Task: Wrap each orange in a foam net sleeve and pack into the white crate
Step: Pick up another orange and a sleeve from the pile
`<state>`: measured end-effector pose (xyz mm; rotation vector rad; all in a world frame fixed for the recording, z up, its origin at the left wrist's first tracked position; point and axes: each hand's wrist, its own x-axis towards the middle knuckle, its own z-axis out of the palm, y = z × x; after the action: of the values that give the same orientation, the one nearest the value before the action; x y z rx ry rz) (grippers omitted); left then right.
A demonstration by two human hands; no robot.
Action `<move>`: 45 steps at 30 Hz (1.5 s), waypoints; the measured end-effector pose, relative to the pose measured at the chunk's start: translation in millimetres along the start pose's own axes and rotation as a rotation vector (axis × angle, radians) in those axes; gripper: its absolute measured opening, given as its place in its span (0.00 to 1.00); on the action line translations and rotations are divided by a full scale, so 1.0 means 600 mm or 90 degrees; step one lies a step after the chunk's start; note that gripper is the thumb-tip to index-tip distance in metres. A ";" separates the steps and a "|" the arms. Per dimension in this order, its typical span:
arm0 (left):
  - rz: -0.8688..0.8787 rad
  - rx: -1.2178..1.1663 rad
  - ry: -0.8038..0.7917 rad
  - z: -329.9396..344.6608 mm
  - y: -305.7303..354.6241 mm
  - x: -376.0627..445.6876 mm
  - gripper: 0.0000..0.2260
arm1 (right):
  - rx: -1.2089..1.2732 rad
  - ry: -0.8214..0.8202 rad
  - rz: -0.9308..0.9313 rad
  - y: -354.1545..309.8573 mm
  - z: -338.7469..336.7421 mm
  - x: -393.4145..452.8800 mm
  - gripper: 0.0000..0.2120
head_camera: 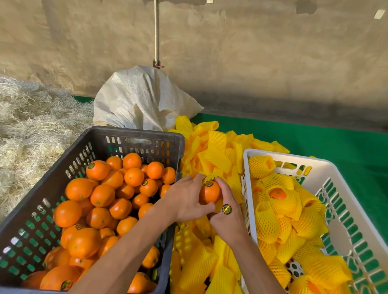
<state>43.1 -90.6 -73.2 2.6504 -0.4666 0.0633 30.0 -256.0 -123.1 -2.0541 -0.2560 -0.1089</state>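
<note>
This looks like a fruit packing shed: a rough bare plaster wall, a heap of pale dry straw, a dark slotted plastic crate full of loose oranges, a white woven sack, and a green-covered table, probably felt.

Layout: crate of oranges at 8 o'clock; sleeve pile at centre; crate of wrapped oranges at 4 o'clock; sack at 12 o'clock behind the pile; straw at 9 o'clock, all on the table.
</note>
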 end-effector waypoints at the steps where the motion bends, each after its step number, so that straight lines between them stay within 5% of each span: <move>1: -0.007 -0.028 0.013 0.000 -0.001 0.000 0.34 | -0.004 0.013 0.011 0.001 0.000 0.001 0.42; 8: -0.038 -0.102 0.191 0.008 0.001 0.002 0.28 | -0.041 0.055 -0.079 -0.007 0.007 -0.002 0.36; 17: -0.088 -0.089 0.225 0.003 0.008 0.019 0.27 | -0.024 0.149 -0.183 -0.013 0.001 0.010 0.23; 21: -0.072 -0.076 0.233 0.006 0.005 0.018 0.27 | 0.085 0.267 -0.116 -0.009 -0.007 0.016 0.09; 23: -0.044 -0.056 0.221 0.007 0.001 0.016 0.27 | 0.089 0.296 -0.039 -0.010 -0.011 0.016 0.13; 30: 0.080 -0.036 0.100 0.010 -0.003 0.020 0.29 | 0.053 0.118 0.111 0.002 -0.008 0.022 0.32; 35: 0.065 -0.128 0.080 0.006 -0.005 0.017 0.27 | 0.079 0.105 0.175 0.011 -0.003 0.030 0.35; 39: 0.040 -0.115 0.108 0.007 -0.004 0.016 0.25 | 0.113 0.060 0.193 0.006 -0.005 0.030 0.47; 45: 0.067 -0.059 0.124 0.007 0.000 0.013 0.25 | 0.095 0.053 0.172 0.004 -0.003 0.022 0.49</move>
<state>50.3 -95.0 -75.8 2.4970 -0.5299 0.3207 43.7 -256.8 -121.8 -1.9113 0.0640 -0.0091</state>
